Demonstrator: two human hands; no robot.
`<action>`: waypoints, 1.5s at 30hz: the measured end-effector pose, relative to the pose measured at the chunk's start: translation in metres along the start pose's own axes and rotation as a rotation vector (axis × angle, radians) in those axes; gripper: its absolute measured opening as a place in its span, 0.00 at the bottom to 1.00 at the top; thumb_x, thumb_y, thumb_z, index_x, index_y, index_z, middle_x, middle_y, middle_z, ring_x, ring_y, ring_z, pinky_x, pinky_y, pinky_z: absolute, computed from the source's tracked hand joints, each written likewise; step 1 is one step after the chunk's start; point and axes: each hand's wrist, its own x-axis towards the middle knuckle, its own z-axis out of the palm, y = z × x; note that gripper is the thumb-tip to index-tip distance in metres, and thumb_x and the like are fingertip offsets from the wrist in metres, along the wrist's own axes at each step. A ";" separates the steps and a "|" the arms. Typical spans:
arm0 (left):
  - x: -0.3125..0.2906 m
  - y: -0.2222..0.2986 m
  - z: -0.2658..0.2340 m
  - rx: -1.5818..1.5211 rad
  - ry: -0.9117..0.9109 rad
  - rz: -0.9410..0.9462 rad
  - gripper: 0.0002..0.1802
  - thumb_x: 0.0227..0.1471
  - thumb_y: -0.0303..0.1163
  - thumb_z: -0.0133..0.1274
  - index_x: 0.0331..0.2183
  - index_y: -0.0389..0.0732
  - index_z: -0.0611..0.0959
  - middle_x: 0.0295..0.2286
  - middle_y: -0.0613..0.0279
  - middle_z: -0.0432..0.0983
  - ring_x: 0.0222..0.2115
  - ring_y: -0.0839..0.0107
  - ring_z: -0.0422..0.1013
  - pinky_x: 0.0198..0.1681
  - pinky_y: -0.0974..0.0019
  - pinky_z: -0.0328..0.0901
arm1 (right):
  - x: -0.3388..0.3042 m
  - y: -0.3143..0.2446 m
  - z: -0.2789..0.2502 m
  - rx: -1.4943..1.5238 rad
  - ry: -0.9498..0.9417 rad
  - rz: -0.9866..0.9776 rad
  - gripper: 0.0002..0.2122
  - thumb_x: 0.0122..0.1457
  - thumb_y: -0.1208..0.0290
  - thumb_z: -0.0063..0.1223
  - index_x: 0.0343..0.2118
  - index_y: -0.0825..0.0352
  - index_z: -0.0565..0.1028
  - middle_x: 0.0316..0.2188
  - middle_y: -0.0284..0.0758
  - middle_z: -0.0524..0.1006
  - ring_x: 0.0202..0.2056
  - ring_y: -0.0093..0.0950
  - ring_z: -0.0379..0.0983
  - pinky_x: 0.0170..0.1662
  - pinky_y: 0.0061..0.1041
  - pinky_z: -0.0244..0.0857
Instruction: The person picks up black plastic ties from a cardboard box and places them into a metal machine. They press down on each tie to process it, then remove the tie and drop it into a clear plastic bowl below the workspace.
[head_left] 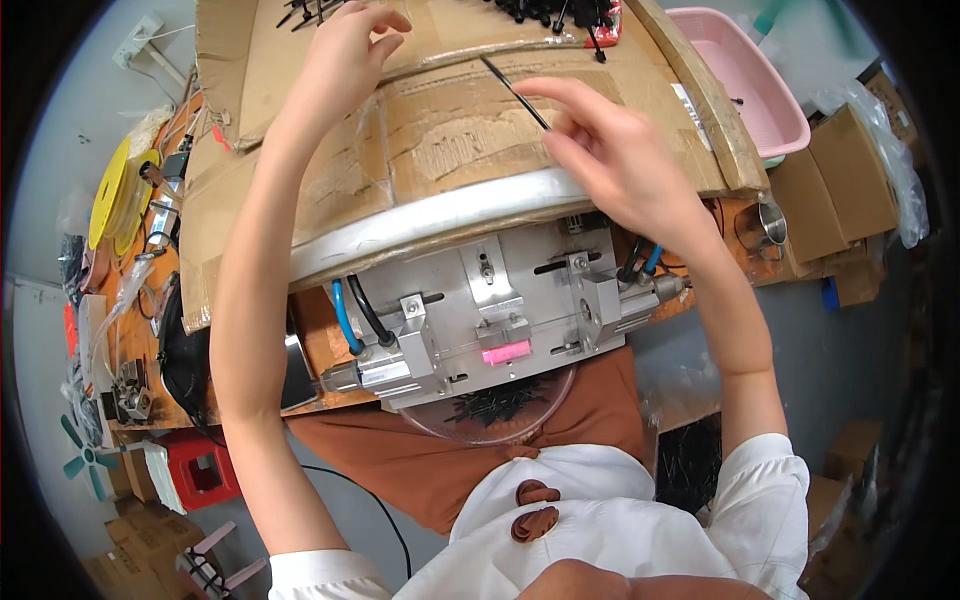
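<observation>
My right hand (625, 160) pinches a thin black rod (515, 92) between thumb and fingers, above the cardboard. The rod slants up to the left, its far end wider and flat. Over the far left of the cardboard tray (430, 140), my left hand (345, 55) has thumb and forefinger apart, and nothing shows between them. Close beyond it lie a few black pin-like parts (312, 14). A larger pile of black parts (545, 12) sits at the tray's far edge. Nearer me stands a metal fixture (490, 275) with facing cylinders and a small pink block (506, 352).
A silvery padded bar (440, 215) edges the tray's near side. Blue and black hoses (345, 318) rise from the fixture. On my lap is a clear bowl (440, 428) of black rods. A pink basin (740, 70) stands far right; yellow spools (115, 190) sit left.
</observation>
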 end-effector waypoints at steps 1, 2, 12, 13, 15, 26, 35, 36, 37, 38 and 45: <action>-0.014 0.017 -0.007 -0.056 0.005 0.005 0.09 0.54 0.25 0.50 0.39 0.40 0.80 0.33 0.60 0.72 0.31 0.70 0.69 0.36 0.68 0.64 | -0.016 -0.007 -0.004 0.247 0.026 0.148 0.05 0.54 0.80 0.53 0.34 0.72 0.75 0.31 0.38 0.77 0.32 0.30 0.75 0.35 0.26 0.68; -0.030 0.028 -0.015 -0.103 0.008 0.003 0.09 0.54 0.25 0.50 0.39 0.40 0.81 0.33 0.61 0.73 0.29 0.73 0.68 0.34 0.71 0.63 | -0.031 -0.011 -0.006 0.503 0.051 0.292 0.06 0.55 0.79 0.54 0.35 0.73 0.76 0.30 0.35 0.77 0.30 0.23 0.74 0.33 0.22 0.68; -0.135 0.096 -0.051 -0.064 0.157 -0.074 0.09 0.50 0.22 0.53 0.36 0.40 0.82 0.34 0.57 0.74 0.30 0.65 0.72 0.33 0.67 0.67 | -0.166 -0.054 0.083 0.112 0.093 -0.107 0.22 0.47 0.79 0.61 0.48 0.72 0.73 0.32 0.39 0.79 0.26 0.26 0.76 0.25 0.21 0.69; -0.143 0.098 -0.050 -0.063 0.155 -0.077 0.09 0.50 0.22 0.53 0.36 0.40 0.82 0.34 0.57 0.74 0.30 0.65 0.72 0.33 0.67 0.67 | -0.171 -0.057 0.086 0.067 0.080 -0.111 0.24 0.47 0.79 0.61 0.49 0.73 0.71 0.32 0.39 0.79 0.25 0.24 0.76 0.25 0.20 0.68; -0.156 0.103 -0.049 -0.038 0.161 -0.099 0.09 0.50 0.22 0.54 0.36 0.40 0.82 0.34 0.57 0.73 0.31 0.64 0.72 0.33 0.65 0.67 | -0.179 -0.064 0.087 0.016 0.063 -0.109 0.25 0.47 0.78 0.61 0.51 0.74 0.70 0.32 0.39 0.78 0.24 0.22 0.75 0.24 0.20 0.68; -0.179 0.114 -0.049 -0.050 0.129 -0.142 0.11 0.49 0.20 0.54 0.37 0.38 0.82 0.34 0.60 0.72 0.28 0.72 0.67 0.32 0.72 0.64 | -0.175 -0.074 0.085 -0.042 -0.098 -0.017 0.27 0.50 0.76 0.59 0.55 0.75 0.66 0.18 0.30 0.71 0.19 0.20 0.69 0.21 0.20 0.63; -0.166 0.121 -0.046 -0.123 0.038 -0.193 0.13 0.48 0.19 0.54 0.39 0.38 0.80 0.34 0.54 0.69 0.34 0.59 0.69 0.37 0.64 0.65 | -0.171 -0.073 0.071 -0.059 -0.189 0.024 0.30 0.47 0.70 0.63 0.55 0.72 0.66 0.24 0.32 0.74 0.20 0.24 0.70 0.23 0.22 0.65; -0.163 0.120 -0.048 -0.118 0.010 -0.186 0.13 0.48 0.19 0.55 0.39 0.37 0.80 0.34 0.54 0.69 0.34 0.59 0.69 0.38 0.63 0.65 | -0.167 -0.075 0.062 -0.041 -0.218 0.031 0.31 0.48 0.67 0.62 0.56 0.70 0.66 0.27 0.33 0.75 0.22 0.23 0.72 0.23 0.22 0.66; -0.157 0.119 -0.046 -0.112 -0.009 -0.180 0.12 0.49 0.20 0.54 0.39 0.37 0.79 0.34 0.53 0.69 0.34 0.59 0.69 0.38 0.63 0.64 | -0.159 -0.073 0.048 -0.012 -0.215 0.007 0.31 0.47 0.66 0.63 0.55 0.69 0.67 0.26 0.33 0.75 0.23 0.23 0.73 0.23 0.23 0.66; -0.146 0.117 -0.041 -0.132 -0.027 -0.153 0.12 0.49 0.20 0.54 0.39 0.37 0.79 0.34 0.54 0.70 0.34 0.59 0.69 0.38 0.63 0.64 | -0.148 -0.069 0.027 -0.014 -0.176 -0.017 0.30 0.47 0.66 0.63 0.54 0.69 0.68 0.27 0.34 0.76 0.23 0.24 0.73 0.23 0.22 0.67; -0.022 0.098 0.006 -0.353 -0.208 -0.038 0.14 0.54 0.27 0.52 0.44 0.40 0.79 0.32 0.64 0.70 0.26 0.75 0.65 0.31 0.72 0.63 | 0.028 0.061 -0.050 -0.002 0.242 0.172 0.20 0.54 0.60 0.58 0.42 0.74 0.72 0.32 0.48 0.77 0.35 0.42 0.75 0.41 0.36 0.67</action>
